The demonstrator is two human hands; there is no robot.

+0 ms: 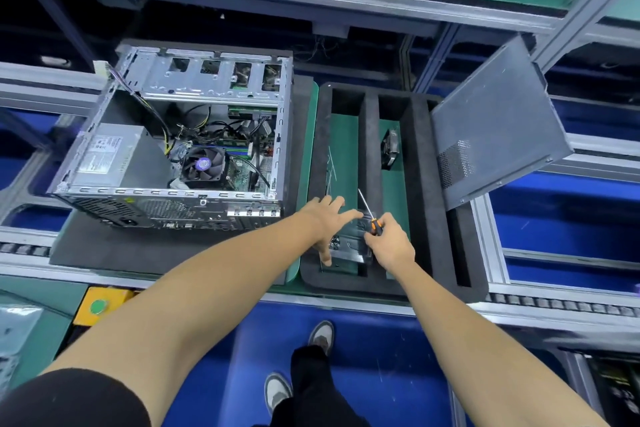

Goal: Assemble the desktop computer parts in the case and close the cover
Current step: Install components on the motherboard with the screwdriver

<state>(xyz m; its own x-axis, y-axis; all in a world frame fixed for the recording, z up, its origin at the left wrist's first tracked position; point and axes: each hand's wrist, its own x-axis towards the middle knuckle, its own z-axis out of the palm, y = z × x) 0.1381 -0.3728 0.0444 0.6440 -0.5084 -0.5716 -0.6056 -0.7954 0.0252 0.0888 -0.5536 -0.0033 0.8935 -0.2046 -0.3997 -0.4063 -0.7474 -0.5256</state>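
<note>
Two bare hands reach over a black foam tray (420, 163) that sits on a green mat to the right of an open computer case (173, 139). The right hand (389, 243) curls round the orange-and-black handle of a screwdriver (370, 213), whose thin shaft points up and away over the tray's left slot. The left hand (327, 222) is spread, fingers straight and splayed, its fingertips lying on or just above a metal part (348, 248) at the near end of that slot; whether they press on it I cannot tell. The part looks like a drive or bracket, half hidden by both hands. The case lies on its side on a dark foam pad (104, 250), cover off, showing a grey power supply (114, 158) at the left, a CPU cooler fan (204, 166) on the motherboard, loose cables and a metal drive cage (214, 76) along the far edge. A small black fan (390, 149) stands on edge in the tray's middle slot. The dark side cover (495, 125), perforated near one corner, leans tilted against the tray's right side and the aluminium frame behind. Below, two shoes stand on a blue floor, and a yellow box with a green button (98, 306) sits at the bench's near left edge.
</note>
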